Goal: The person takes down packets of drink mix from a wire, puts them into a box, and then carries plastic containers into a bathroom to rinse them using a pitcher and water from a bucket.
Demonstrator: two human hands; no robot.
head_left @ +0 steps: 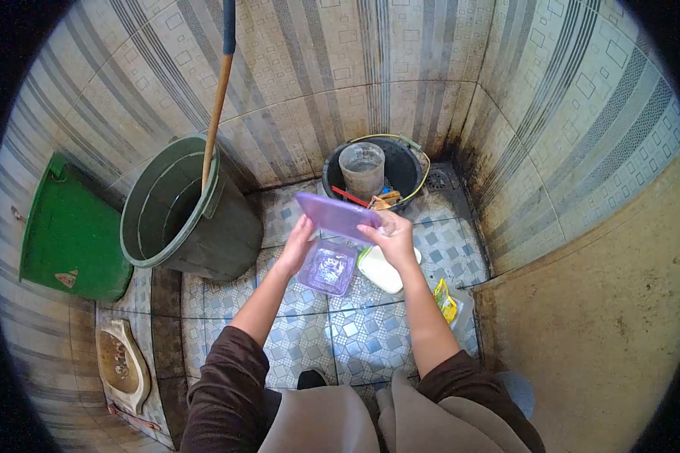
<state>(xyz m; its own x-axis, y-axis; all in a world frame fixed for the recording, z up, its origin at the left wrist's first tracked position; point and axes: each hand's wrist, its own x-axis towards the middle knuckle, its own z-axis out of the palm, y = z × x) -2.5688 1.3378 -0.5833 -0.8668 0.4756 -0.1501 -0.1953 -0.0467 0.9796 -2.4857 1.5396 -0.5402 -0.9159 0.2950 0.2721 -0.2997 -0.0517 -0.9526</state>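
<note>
Between my two hands is a purple plastic lid [334,216], held up and tilted. My left hand [298,243] is closed on its left side, and my right hand [391,238] grips its right end with the thumb on the near face. Below the lid, on the tiled floor, sits a clear purple square container [329,270] with what looks like water in it. A white lid with a green rim [382,272] lies on the floor beside it, partly hidden by my right hand and wrist.
Behind my hands stands a black tub [408,167] holding a grey pail [363,183] and other items. A large grey-green bin [230,238] with a pole [217,106], a green tub [79,234] and a squat toilet [137,377] are left. A yellow packet [444,302] is right.
</note>
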